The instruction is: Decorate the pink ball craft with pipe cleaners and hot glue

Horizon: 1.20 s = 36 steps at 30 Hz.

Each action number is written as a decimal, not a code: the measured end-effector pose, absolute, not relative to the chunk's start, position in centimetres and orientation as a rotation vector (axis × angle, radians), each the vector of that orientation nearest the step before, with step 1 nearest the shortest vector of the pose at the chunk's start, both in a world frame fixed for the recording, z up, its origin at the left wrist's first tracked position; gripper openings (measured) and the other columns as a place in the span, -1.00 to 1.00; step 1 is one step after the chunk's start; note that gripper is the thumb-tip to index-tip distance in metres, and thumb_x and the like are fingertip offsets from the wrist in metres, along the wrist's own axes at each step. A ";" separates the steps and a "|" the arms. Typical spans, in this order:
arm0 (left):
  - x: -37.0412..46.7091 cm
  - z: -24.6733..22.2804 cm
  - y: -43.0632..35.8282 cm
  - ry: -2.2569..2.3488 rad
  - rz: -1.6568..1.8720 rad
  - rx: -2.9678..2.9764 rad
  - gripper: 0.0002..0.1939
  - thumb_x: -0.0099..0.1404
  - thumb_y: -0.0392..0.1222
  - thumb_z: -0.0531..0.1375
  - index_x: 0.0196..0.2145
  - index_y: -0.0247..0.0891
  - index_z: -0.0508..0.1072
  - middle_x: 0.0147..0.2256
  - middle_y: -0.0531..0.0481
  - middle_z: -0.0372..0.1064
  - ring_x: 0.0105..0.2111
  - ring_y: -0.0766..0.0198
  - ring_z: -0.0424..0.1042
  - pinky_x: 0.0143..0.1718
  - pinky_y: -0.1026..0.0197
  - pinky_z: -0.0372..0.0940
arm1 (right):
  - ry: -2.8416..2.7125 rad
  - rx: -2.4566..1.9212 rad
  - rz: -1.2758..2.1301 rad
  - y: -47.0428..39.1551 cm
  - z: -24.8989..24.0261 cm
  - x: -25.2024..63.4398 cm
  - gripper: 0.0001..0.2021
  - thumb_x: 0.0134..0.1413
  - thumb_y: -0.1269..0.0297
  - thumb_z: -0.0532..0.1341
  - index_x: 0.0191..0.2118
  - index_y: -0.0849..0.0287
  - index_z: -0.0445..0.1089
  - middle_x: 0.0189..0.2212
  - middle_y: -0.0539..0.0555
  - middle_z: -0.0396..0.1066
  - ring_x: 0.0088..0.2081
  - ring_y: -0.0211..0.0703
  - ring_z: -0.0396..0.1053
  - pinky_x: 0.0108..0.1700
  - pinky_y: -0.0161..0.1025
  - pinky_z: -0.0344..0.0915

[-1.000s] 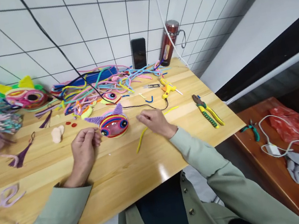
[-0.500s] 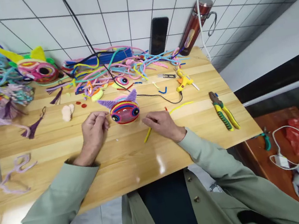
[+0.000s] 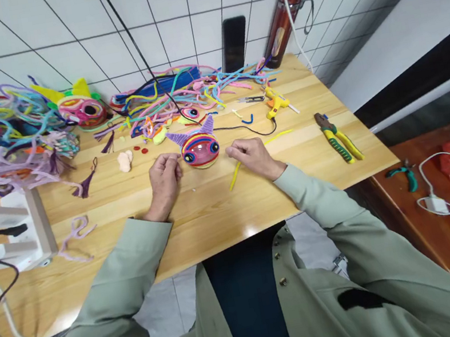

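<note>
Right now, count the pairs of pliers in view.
2: the yellow-and-green pliers lie near the right end of the table; the teal-handled pliers lie on the brown surface beyond it. Others may be hidden.

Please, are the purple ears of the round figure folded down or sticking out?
Sticking out: both purple ears spread from the round figure, their pointed tips apart.

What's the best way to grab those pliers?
Probably hold the pliers by their yellow-and-green handles, right hand coming from the person's side: they lie with handles slanting toward the person and dark head pointing away.
</note>
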<state>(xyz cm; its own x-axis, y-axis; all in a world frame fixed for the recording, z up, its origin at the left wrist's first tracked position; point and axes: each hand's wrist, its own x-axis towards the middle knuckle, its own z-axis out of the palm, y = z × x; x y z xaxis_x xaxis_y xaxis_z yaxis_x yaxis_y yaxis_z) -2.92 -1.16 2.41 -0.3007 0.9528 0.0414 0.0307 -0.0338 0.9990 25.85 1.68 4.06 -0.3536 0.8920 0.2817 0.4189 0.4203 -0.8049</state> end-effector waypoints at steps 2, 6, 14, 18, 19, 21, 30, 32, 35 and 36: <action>-2.9 2.3 -1.0 1.432 1.435 1.106 -0.79 0.32 0.00 0.34 -0.29 -0.20 0.60 -0.61 0.17 0.29 -0.63 0.37 0.22 -0.56 0.31 0.12 | -1.913 -1.148 0.809 2.0 3.9 26.1 -0.42 0.45 -0.28 0.22 -0.48 0.05 0.30 -0.57 -0.10 0.13 -0.45 -0.23 0.07 -0.30 -0.16 0.04; -2.9 1.7 -0.8 1.427 1.446 1.113 -0.80 0.35 0.00 0.36 -0.28 -0.19 0.60 -0.59 0.16 0.29 -0.62 0.37 0.23 -0.56 0.31 0.14 | -1.885 -1.179 0.787 2.3 3.7 26.4 -0.37 0.43 -0.37 0.21 -0.50 0.04 0.28 -0.58 -0.11 0.09 -0.47 -0.23 0.04 -0.32 -0.15 0.01; -3.8 -0.9 -0.6 1.362 1.562 1.284 -0.29 0.43 0.58 0.32 0.05 -0.15 0.61 -0.15 -0.07 0.53 -0.40 0.28 0.40 -0.46 0.22 0.32 | -1.922 -1.162 0.809 2.2 3.8 26.5 -0.34 0.44 -0.40 0.21 -0.49 0.05 0.35 -0.59 -0.10 0.13 -0.48 -0.22 0.08 -0.32 -0.15 0.04; -4.1 -2.8 -0.2 1.334 1.522 1.581 0.13 0.13 0.67 0.52 0.41 -0.03 0.38 0.38 -0.27 0.39 0.11 -0.03 0.58 0.00 -0.02 0.58 | -1.940 -1.148 0.835 1.8 3.9 26.5 -0.36 0.47 -0.34 0.22 -0.50 0.05 0.34 -0.59 -0.10 0.14 -0.47 -0.23 0.08 -0.32 -0.15 0.05; -4.0 -3.1 -0.1 1.311 1.485 1.638 0.21 0.10 0.65 0.54 0.47 0.00 0.30 0.46 -0.30 0.31 0.24 -0.12 0.55 0.12 -0.10 0.59 | -1.950 -1.142 0.845 1.6 4.0 26.4 -0.37 0.48 -0.33 0.22 -0.50 0.05 0.33 -0.59 -0.10 0.14 -0.47 -0.23 0.08 -0.32 -0.15 0.05; -3.9 -3.5 0.0 1.261 1.427 1.708 0.29 0.11 0.62 0.57 0.56 0.05 0.18 0.54 -0.33 0.20 0.38 -0.22 0.47 0.28 -0.22 0.55 | -1.973 -1.129 0.857 1.2 4.0 26.2 -0.40 0.49 -0.28 0.23 -0.48 0.06 0.34 -0.58 -0.10 0.17 -0.47 -0.23 0.09 -0.31 -0.16 0.07; -3.4 -2.5 0.0 1.226 1.385 1.735 0.35 0.10 0.54 0.63 0.60 0.01 0.13 0.58 -0.40 0.20 0.45 -0.30 0.47 0.40 -0.31 0.51 | -1.917 -1.108 0.783 1.5 3.8 25.8 -0.58 0.47 -0.19 0.28 -0.27 0.06 0.51 -0.45 -0.02 0.41 -0.37 -0.14 0.32 -0.21 -0.13 0.24; -2.8 -1.9 0.0 1.209 1.392 1.707 0.34 0.11 0.53 0.62 0.58 -0.03 0.14 0.57 -0.41 0.21 0.47 -0.28 0.46 0.43 -0.29 0.50 | -1.880 -1.126 0.763 1.9 3.7 25.9 -0.55 0.48 -0.22 0.26 -0.27 0.05 0.51 -0.42 0.00 0.43 -0.35 -0.12 0.32 -0.18 -0.11 0.26; -1.6 -1.0 0.2 1.152 1.406 1.651 0.24 0.15 0.50 0.61 0.51 -0.11 0.20 0.51 -0.40 0.30 0.46 -0.21 0.49 0.46 -0.24 0.48 | -1.820 -1.161 0.779 2.5 3.9 25.8 -0.51 0.47 -0.31 0.24 -0.22 0.05 0.50 -0.33 0.04 0.52 -0.29 -0.09 0.38 -0.12 -0.10 0.32; -1.3 -0.8 0.3 1.150 1.400 1.634 0.20 0.16 0.48 0.61 0.48 -0.13 0.22 0.48 -0.39 0.35 0.44 -0.19 0.51 0.47 -0.23 0.47 | -1.802 -1.171 0.805 2.6 4.0 25.7 -0.50 0.46 -0.33 0.25 -0.18 0.05 0.51 -0.28 0.06 0.57 -0.26 -0.09 0.41 -0.10 -0.11 0.36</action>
